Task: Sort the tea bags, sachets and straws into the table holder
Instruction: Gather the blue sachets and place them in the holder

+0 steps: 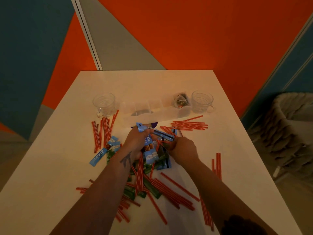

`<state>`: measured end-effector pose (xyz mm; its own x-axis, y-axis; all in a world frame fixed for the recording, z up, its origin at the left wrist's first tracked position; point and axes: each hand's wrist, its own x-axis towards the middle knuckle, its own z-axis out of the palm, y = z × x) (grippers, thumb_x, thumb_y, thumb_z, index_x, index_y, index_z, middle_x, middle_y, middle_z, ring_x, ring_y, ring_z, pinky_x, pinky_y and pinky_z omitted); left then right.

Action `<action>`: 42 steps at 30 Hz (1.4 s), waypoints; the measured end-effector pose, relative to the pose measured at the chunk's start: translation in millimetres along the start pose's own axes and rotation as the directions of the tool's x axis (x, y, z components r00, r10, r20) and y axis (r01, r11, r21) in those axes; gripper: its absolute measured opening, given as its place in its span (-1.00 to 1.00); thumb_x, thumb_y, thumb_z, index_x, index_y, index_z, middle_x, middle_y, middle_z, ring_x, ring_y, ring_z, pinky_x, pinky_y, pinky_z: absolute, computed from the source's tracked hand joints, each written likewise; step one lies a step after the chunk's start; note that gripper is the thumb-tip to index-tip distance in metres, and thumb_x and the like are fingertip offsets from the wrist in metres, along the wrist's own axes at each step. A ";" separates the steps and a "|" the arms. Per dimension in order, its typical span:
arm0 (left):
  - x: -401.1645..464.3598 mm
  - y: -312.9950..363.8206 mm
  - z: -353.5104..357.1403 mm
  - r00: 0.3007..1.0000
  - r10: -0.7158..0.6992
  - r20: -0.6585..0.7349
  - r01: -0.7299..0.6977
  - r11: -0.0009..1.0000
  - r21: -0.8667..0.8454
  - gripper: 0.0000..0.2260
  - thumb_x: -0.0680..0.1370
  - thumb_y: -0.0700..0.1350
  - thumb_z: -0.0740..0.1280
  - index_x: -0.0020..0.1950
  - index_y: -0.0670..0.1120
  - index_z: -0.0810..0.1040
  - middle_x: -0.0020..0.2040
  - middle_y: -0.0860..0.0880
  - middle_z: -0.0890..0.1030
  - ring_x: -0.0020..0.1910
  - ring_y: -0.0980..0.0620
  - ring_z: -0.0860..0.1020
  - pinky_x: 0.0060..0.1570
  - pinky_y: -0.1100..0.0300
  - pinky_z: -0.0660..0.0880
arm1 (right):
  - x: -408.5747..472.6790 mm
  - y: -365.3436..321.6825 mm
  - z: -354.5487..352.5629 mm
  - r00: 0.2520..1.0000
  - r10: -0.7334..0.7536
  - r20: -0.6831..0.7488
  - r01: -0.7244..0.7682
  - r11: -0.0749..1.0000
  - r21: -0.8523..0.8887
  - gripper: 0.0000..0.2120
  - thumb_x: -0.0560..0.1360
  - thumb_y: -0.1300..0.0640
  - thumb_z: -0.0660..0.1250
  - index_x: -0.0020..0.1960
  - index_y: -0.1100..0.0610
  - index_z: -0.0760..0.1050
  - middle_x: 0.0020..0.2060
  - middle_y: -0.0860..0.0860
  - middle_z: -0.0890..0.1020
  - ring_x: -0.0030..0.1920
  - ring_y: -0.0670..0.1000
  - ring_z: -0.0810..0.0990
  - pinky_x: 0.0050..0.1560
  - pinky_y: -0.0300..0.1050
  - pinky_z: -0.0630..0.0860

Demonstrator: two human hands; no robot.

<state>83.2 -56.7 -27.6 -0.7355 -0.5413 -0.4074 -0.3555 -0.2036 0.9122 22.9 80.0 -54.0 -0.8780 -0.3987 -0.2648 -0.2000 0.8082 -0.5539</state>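
At the centre of the white table (67, 167), the left hand (137, 141) is closed around a bunch of blue sachets (149, 146), their ends sticking out above and below the fist. The right hand (183, 150), at 3 o'clock of the left hand, has its fingers pinched on the end of a dark-striped sachet (162, 134) that spans the gap between both hands. The clear table holder (152, 114) stands at 12 o'clock of the hands, and a tea bag (180, 100) sits in its right end compartment. One glass cup (104, 103) stands at the holder's 9 o'clock end and a second glass cup (202, 100) at its 3 o'clock end. Red straws (169, 189) lie scattered around the hands, densest at 6 o'clock. Green sachets (150, 189) lie among them. A loose blue Nescafe sachet (100, 155) lies at 9 o'clock of the left wrist.
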 end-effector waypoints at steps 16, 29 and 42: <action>-0.9 -7.6 -9.6 0.995 -0.096 -0.025 0.099 0.978 0.186 -0.84 0.61 -0.22 0.18 -0.07 -0.20 0.54 0.01 -0.27 0.57 -0.09 -0.19 0.55 -0.01 -0.10 0.54 | -16.4 -19.5 27.6 0.998 0.042 -0.054 -0.038 0.997 0.061 -0.54 0.40 -0.14 0.40 0.12 0.12 0.37 -0.06 -0.01 0.57 -0.11 -0.01 0.56 -0.21 -0.16 0.43; 5.8 -14.0 -15.1 0.996 -0.085 0.006 0.080 0.959 0.271 -0.83 0.57 -0.17 0.26 -0.21 -0.04 0.37 -0.24 -0.05 0.42 -0.29 0.02 0.41 -0.12 0.05 0.42 | -4.5 -27.6 26.8 0.995 0.082 -0.058 -0.082 0.997 0.008 -0.54 0.46 0.12 0.36 0.28 0.13 0.28 0.12 0.11 0.54 0.09 0.08 0.56 -0.04 -0.08 0.51; 4.1 -7.1 -14.0 0.997 0.039 0.072 -0.040 0.999 0.024 -0.66 0.63 -0.16 0.16 0.37 -0.29 0.33 0.26 -0.23 0.49 -0.07 -0.08 0.58 0.00 0.05 0.46 | -1.0 -18.6 -6.9 0.997 0.040 0.060 -0.026 0.973 -0.227 -0.85 0.45 0.11 0.35 0.00 0.13 0.53 -0.08 0.03 0.61 -0.15 0.00 0.52 -0.16 -0.17 0.43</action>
<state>90.8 -68.8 -35.1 -0.7881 -0.4890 -0.3739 -0.3393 -0.1618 0.9267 24.4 68.4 -38.0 -0.8575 -0.3913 -0.3341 -0.2711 0.8955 -0.3529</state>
